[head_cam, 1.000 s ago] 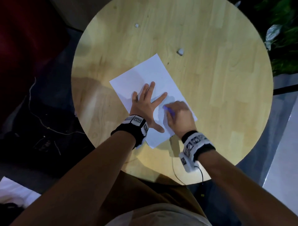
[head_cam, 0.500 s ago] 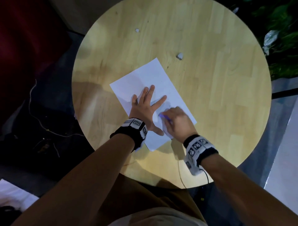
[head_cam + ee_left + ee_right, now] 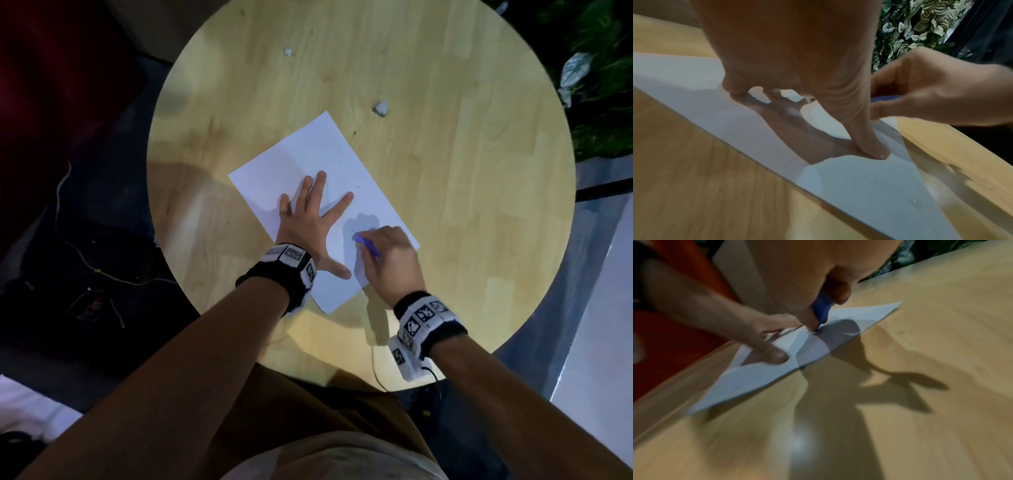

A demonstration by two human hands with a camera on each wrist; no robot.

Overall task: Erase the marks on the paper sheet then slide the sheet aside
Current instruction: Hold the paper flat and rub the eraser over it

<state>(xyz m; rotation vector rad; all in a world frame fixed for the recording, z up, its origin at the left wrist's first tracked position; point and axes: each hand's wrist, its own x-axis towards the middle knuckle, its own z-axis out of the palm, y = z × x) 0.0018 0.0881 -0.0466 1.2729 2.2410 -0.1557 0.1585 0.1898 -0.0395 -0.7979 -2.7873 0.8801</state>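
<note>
A white paper sheet (image 3: 308,164) lies slantwise on the round wooden table (image 3: 462,205). My left hand (image 3: 308,222) rests flat on the sheet with fingers spread, pressing it down; in the left wrist view its thumb (image 3: 869,146) pushes on the paper (image 3: 869,186). My right hand (image 3: 387,253) pinches a blue eraser (image 3: 366,246) and holds its tip against the sheet near the right edge. The right wrist view shows the blue eraser (image 3: 821,308) touching the paper (image 3: 756,376) beside the left thumb (image 3: 772,355). Faint marks show on the near part of the sheet.
Two small pale scraps lie on the table, one (image 3: 381,108) beyond the sheet and one (image 3: 287,52) farther back. Leafy plants (image 3: 599,68) stand past the table's right edge. A thin cable (image 3: 376,370) hangs over the near edge.
My right hand with the eraser has shifted back and forth over the same spot, now slightly to the right. The left hand and sheet have stayed put.
</note>
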